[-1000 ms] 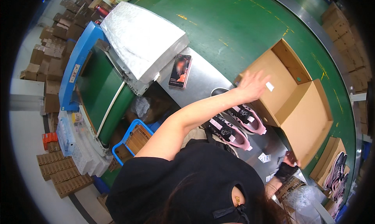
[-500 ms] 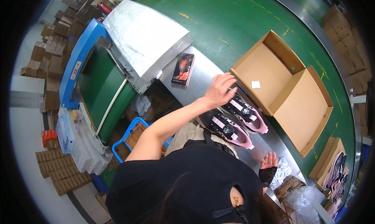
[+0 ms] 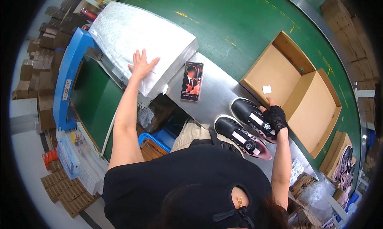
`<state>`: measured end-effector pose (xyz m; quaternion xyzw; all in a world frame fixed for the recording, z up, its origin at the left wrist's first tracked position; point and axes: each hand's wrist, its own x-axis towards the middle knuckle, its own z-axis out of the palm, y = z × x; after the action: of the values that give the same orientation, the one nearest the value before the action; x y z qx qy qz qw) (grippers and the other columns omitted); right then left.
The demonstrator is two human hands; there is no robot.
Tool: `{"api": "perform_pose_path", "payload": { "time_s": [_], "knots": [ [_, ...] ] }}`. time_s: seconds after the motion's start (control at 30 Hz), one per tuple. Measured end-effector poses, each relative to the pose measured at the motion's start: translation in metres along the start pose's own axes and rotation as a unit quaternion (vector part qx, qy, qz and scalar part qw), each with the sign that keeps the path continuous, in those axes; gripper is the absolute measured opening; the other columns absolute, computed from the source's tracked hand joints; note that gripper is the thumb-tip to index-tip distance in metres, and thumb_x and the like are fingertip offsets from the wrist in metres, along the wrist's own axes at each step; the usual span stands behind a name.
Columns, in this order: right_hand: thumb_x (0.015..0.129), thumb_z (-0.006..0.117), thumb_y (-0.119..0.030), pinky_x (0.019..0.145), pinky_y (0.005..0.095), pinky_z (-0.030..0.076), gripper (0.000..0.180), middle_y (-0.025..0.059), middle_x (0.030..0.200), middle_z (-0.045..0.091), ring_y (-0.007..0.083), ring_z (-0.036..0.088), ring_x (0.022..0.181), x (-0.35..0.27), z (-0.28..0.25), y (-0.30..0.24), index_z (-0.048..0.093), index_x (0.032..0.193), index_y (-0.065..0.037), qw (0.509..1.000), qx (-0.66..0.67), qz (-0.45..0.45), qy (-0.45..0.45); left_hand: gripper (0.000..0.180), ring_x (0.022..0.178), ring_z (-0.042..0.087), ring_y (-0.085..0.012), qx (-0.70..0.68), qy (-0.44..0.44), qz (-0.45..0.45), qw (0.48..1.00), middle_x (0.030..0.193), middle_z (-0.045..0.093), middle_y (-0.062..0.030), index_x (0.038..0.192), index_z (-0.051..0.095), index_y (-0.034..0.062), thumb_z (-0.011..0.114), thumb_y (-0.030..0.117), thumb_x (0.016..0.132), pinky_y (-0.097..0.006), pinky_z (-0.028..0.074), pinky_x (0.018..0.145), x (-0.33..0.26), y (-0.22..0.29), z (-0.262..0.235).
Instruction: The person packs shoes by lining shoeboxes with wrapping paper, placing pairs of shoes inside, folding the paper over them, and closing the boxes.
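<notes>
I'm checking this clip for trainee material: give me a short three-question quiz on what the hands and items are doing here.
1. True or false: the left hand lies flat on the white paper stack.
2. What does the right hand, in a black lace glove, touch?
A. the phone
B. a black and pink shoe
C. the blue crate
3. Fill in: the open cardboard box holds only a small white ____.

Key:
1. True; its fingers are spread on the stack.
2. B; it rests on the farther black and pink shoe, beside the box. The phone lies untouched on the metal table.
3. Slip.
</notes>
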<state>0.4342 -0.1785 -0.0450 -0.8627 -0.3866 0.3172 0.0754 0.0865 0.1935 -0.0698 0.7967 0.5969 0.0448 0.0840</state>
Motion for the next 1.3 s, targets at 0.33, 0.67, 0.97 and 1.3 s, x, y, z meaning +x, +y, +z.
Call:
{"api": "perform_pose_path", "payload": {
  "time_s": [0.33, 0.67, 0.97, 1.3],
  "knots": [
    [0.073, 0.061, -0.029, 0.082, 0.0404, 0.041, 0.046, 0.0184, 0.101, 0.057, 0.0332, 0.053, 0.096, 0.012, 0.015, -0.019, 0.045, 0.113, -0.012, 0.994, -0.072, 0.041, 0.076, 0.040, 0.112, 0.042, -0.0363, 0.052, 0.079, 0.094, 0.991, 0.119, 0.046, -0.0215, 0.114, 0.053, 0.0160, 0.046, 0.040, 0.083, -0.060, 0.022, 0.091, 0.023, -0.016, -0.011],
    [0.072, 0.061, -0.029, 0.088, 0.0391, 0.039, 0.055, 0.0176, 0.109, 0.055, 0.0322, 0.050, 0.103, 0.012, 0.013, -0.025, 0.041, 0.120, -0.011, 0.997, -0.073, 0.015, 0.031, 0.028, 0.074, 0.056, -0.0331, -0.179, 0.364, 0.064, 0.912, 0.077, 0.057, -0.0218, 0.081, 0.053, -0.0034, 0.045, 0.023, 0.084, -0.039, 0.043, 0.066, 0.008, 0.003, -0.157],
    [0.067, 0.068, -0.031, 0.094, 0.0403, 0.033, 0.074, 0.0207, 0.118, 0.046, 0.0343, 0.044, 0.110, -0.006, 0.008, -0.025, 0.032, 0.127, -0.009, 0.957, 0.090, -0.236, 0.145, 0.024, 0.084, 0.055, -0.0200, -0.516, -0.011, 0.254, 0.818, 0.094, 0.055, -0.0134, 0.099, 0.051, -0.0008, 0.040, 0.017, 0.088, -0.028, 0.045, 0.075, -0.103, 0.227, -0.189],
    [0.082, 0.055, -0.014, 0.054, 0.0218, 0.039, 0.020, 0.0043, 0.067, 0.050, 0.0110, 0.047, 0.055, -0.045, -0.080, 0.006, 0.049, 0.093, 0.001, 0.589, 0.721, -0.139, 0.338, 0.053, 0.100, 0.051, -0.0336, -0.458, -0.117, 0.535, 0.700, 0.097, 0.050, -0.0278, 0.104, 0.041, -0.0110, 0.054, 0.036, 0.082, -0.040, 0.041, 0.082, -0.168, 0.422, -0.111]
  ]
}}
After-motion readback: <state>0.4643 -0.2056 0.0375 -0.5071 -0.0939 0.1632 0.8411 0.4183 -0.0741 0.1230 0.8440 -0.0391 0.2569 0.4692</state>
